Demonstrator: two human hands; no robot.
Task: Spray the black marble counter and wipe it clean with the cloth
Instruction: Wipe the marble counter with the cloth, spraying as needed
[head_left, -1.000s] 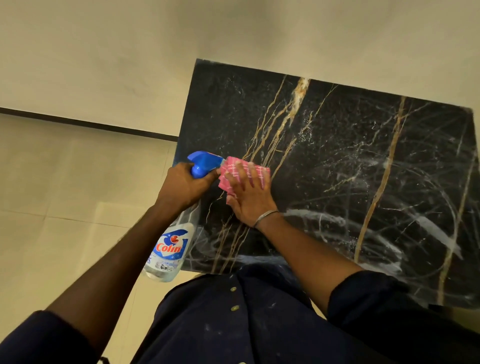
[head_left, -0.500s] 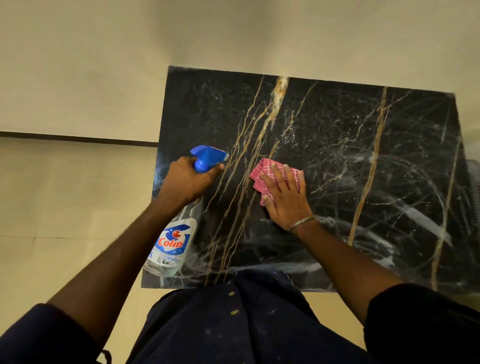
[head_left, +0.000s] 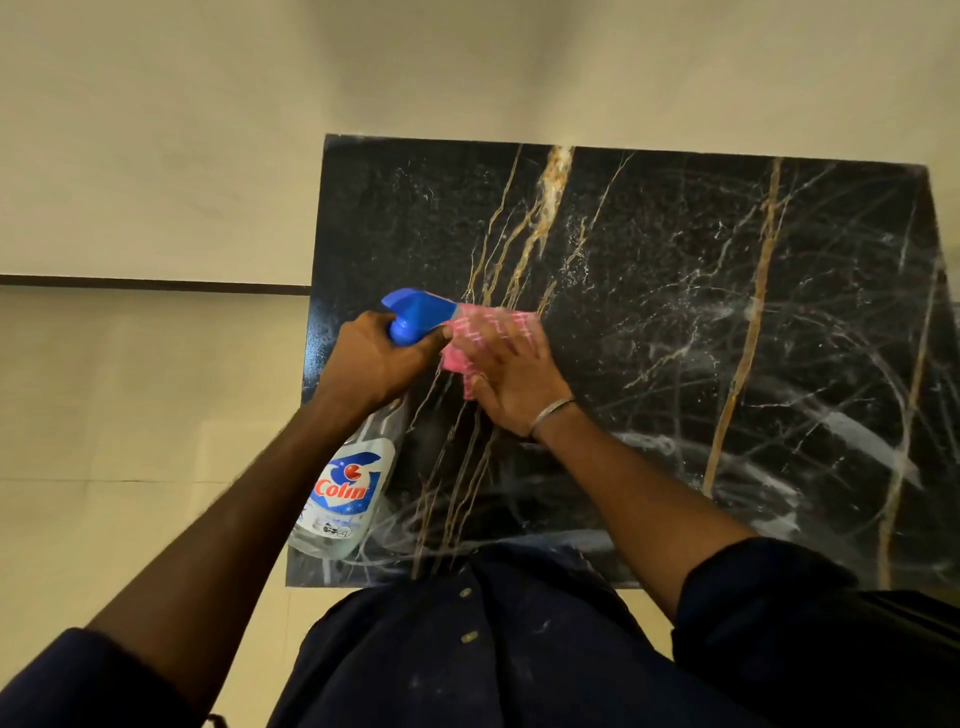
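The right hand's (head_left: 514, 384) fingers (head_left: 493, 343) lie spread, pressing the cloth (head_left: 467, 325) flat near the counter's (head_left: 675, 249) left edge. The left hand (head_left: 374, 358) grips the bottle (head_left: 348, 493) by its neck, just beside the cloth. Wiping looks to be the step in hand. The next move probably calls for firm strokes rightward across the white streaks (head_left: 852, 441). The marble is black with gold veins, the wall (head_left: 208, 130) beige and the floor (head_left: 130, 415) tiled.

The pink cloth (head_left: 470, 332) was largely covered by the right grip (head_left: 511, 382), and both were smeared by motion blur. The neck of the spray bottle (head_left: 348, 493) was hidden inside the left grip (head_left: 376, 358). The small print on its label could not be read. The bench (head_left: 675, 312) was cut off at the right edge, and its near edge was partly hidden by the dark shirt (head_left: 467, 649).
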